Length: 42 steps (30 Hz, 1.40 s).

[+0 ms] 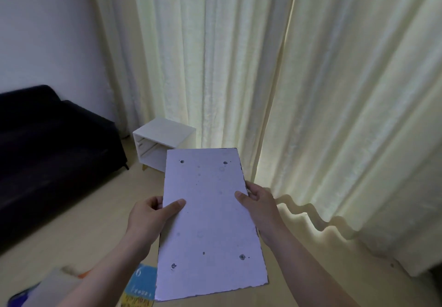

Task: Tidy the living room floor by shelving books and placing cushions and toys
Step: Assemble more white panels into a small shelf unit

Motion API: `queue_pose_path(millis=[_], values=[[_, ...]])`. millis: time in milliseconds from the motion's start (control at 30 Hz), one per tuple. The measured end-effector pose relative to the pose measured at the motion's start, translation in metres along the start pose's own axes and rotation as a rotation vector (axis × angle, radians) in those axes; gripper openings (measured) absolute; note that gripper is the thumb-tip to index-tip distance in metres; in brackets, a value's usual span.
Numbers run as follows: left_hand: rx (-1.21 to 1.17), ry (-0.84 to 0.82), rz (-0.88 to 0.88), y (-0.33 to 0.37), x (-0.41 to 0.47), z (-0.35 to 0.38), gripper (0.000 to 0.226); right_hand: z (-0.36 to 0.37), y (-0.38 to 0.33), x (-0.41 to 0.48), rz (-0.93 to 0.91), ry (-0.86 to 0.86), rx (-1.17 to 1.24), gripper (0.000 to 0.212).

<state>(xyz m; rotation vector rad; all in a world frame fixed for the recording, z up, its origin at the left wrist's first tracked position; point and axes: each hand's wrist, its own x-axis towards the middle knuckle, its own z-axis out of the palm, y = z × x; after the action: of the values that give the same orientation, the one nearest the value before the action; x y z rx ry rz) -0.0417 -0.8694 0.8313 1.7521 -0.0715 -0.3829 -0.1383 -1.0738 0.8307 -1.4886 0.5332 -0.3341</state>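
I hold a flat pale book (pixel 208 220) with a worn, spotted white cover out in front of me, lengthwise. My left hand (pixel 150 218) grips its left edge, thumb on top. My right hand (pixel 257 206) grips its right edge, thumb on the cover and fingers underneath. Beyond the book's far end stands a small white open shelf cabinet (pixel 162 139) on the floor by the curtain. A blue and yellow book (pixel 141 287) lies on the floor below my left forearm.
A black sofa (pixel 47 144) fills the left side against the wall. Long cream curtains (pixel 311 91) hang across the back and right, pooling on the wooden floor (pixel 95 211). Blurred objects, one pale and one with orange (pixel 59 280), lie at the bottom left.
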Motion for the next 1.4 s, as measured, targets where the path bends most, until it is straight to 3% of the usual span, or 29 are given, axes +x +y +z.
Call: queue_pose_path(millis=[367,967,1100,1400], values=[[0.038,0.261,-0.088,0.009,0.107,0.031,0.028,0.013,-0.001,0.169,0.065,-0.258,-0.046,0.026],[0.049,0.437,-0.221,0.015,0.374,0.007,0.023,0.130,0.010,0.451,0.119,-0.432,-0.101,0.026],[0.023,0.517,-0.256,0.016,0.431,0.016,0.025,0.148,0.012,0.525,0.110,-0.541,-0.160,0.019],[-0.110,0.702,-0.386,0.017,0.513,0.037,0.032,0.189,0.000,0.657,0.104,-0.809,-0.296,0.027]])
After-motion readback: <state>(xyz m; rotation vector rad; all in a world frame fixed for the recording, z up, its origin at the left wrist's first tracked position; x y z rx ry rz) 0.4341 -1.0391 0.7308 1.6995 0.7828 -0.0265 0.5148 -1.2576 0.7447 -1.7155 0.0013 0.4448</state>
